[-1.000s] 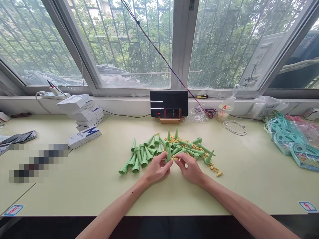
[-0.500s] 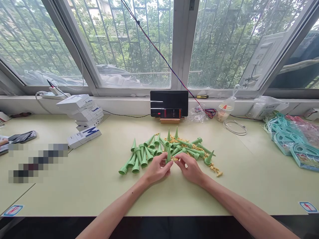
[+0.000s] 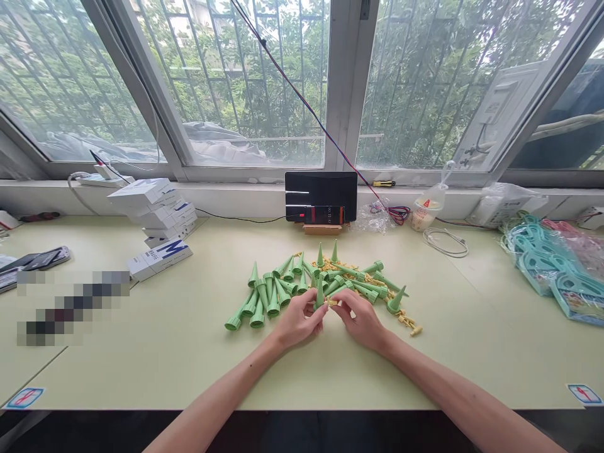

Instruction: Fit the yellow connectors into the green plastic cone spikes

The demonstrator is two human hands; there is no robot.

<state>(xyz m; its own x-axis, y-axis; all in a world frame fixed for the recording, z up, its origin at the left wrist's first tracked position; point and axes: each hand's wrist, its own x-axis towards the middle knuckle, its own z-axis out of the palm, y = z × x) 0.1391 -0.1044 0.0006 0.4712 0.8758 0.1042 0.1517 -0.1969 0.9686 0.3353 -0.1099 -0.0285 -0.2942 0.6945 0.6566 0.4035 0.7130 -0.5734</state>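
We judge the work unfinished: one upright green tapered plastic cone [image 3: 319, 292] and one small yellow plastic piece [image 3: 332, 302] are in hand, in front of the glossy black rectangular screen [image 3: 321, 189]; joined or not, we cannot tell. More green cones [image 3: 257, 314] and yellow pieces [image 3: 416, 330] lie heaped before the screen. Our left hand [image 3: 299, 321] curls its fingers around the cone; our right hand's [image 3: 362, 321] nearly closed fingertips pinch the yellow piece.
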